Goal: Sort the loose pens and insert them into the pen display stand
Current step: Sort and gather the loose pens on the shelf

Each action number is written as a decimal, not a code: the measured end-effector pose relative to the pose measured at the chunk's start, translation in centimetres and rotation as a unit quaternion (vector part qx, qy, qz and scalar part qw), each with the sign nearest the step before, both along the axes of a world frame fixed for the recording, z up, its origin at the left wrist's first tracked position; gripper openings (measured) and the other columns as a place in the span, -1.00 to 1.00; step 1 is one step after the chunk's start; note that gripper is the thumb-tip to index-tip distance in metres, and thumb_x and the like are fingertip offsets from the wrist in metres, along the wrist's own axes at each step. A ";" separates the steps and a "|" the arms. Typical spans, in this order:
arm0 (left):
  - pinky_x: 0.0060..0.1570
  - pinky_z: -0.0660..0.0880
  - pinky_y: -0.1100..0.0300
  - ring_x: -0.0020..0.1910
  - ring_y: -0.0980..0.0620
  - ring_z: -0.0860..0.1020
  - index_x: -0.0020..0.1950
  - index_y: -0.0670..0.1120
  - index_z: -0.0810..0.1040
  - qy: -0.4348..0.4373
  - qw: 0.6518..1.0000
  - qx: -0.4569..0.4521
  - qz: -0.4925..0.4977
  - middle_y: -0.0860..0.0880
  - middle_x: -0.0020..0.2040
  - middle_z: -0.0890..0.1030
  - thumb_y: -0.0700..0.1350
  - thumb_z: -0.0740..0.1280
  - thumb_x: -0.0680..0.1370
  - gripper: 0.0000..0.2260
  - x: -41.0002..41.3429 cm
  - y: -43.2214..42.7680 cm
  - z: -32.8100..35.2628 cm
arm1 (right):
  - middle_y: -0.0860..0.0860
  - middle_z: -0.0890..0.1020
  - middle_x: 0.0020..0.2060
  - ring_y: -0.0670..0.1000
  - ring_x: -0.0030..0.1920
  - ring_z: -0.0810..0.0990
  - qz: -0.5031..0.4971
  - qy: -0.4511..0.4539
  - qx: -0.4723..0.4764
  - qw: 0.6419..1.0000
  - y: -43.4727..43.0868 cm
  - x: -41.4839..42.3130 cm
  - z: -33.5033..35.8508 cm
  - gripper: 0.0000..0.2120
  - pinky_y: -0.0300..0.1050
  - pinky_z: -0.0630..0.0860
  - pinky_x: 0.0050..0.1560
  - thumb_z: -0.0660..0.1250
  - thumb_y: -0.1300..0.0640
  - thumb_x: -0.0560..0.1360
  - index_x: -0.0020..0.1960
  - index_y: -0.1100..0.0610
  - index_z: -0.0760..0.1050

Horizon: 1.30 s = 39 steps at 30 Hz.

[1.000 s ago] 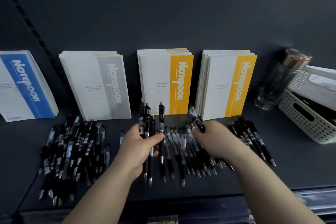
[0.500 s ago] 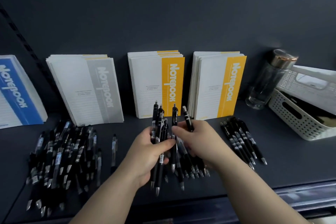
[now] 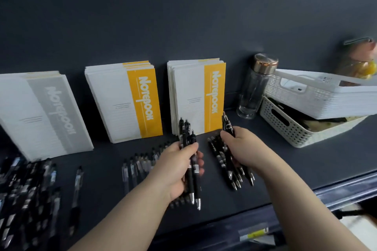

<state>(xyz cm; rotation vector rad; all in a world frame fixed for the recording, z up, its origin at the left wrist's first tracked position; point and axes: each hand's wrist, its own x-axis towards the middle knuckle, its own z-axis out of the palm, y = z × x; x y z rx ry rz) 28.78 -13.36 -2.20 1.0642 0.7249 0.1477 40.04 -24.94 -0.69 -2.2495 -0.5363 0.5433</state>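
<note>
The left hand [image 3: 175,171] has its fingers [image 3: 201,160] and thumb wrapped round a bundle of black pens [image 3: 186,134]. The bundle stands nearly upright, tilted a little away from the person. Its clicker ends point up towards the yellow notebooks [image 3: 214,96] and its silver tips hang down past the heel of the hand.

The right hand [image 3: 244,149] pinches a single black pen [image 3: 226,124], clicker end up and barrel steep. It is held just over a group of black pens [image 3: 226,169] lying side by side on the shelf [image 3: 285,169]. Those run front to back with their tips towards the shelf's front edge.

Half a second ago the right hand was up against the left hand's bundle with that pen. It has since swung out to the right, so the two hands are now apart. The left hand's grip looks unchanged. The view has turned right as well.
</note>
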 end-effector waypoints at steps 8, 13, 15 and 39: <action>0.01 0.53 -0.09 -0.11 -0.12 0.56 0.10 -0.16 0.47 0.082 0.994 0.070 -0.024 -0.28 0.04 0.60 -0.15 0.32 0.52 -0.81 6.4 -3.0 -1.9 | 0.05 0.51 -0.43 0.05 -0.49 0.50 0.085 -0.027 -0.177 0.980 -0.6 4.1 -2.3 -0.66 -0.15 0.42 -0.44 0.15 -0.02 0.55 -0.31 0.16 0.35; 0.03 0.53 -0.01 -0.01 -0.17 0.58 0.06 -0.16 0.50 0.099 0.992 0.075 -0.004 -0.18 0.00 0.60 -0.20 0.29 0.54 -0.88 7.0 -3.6 -2.5 | 0.01 0.50 -0.41 0.02 -0.47 0.51 0.096 -0.014 -0.142 0.985 -1.3 5.2 -3.1 -0.73 -0.20 0.35 -0.49 0.18 0.03 0.55 -0.30 0.09 0.33; -0.08 0.53 0.04 -0.09 -0.08 0.55 0.09 -0.19 0.49 0.102 0.992 0.079 0.013 -0.15 -0.04 0.57 -0.23 0.28 0.55 -0.87 6.8 -3.6 -2.6 | 0.02 0.52 -0.38 0.00 -0.52 0.50 0.079 -0.001 -0.111 0.991 -1.6 5.7 -3.3 -0.85 -0.24 0.34 -0.52 0.20 0.10 0.51 -0.22 0.09 0.33; 0.13 0.46 0.10 0.07 -0.01 0.53 0.07 -0.07 0.48 0.124 0.987 0.092 -0.030 -0.11 0.10 0.57 -0.27 0.22 0.53 -0.82 4.6 -6.2 -2.0 | 0.09 0.32 0.32 0.13 0.33 0.32 0.131 -0.054 -0.099 0.985 -1.3 3.9 -4.4 -0.58 -0.06 0.34 0.28 0.27 0.04 0.52 0.35 0.06 0.35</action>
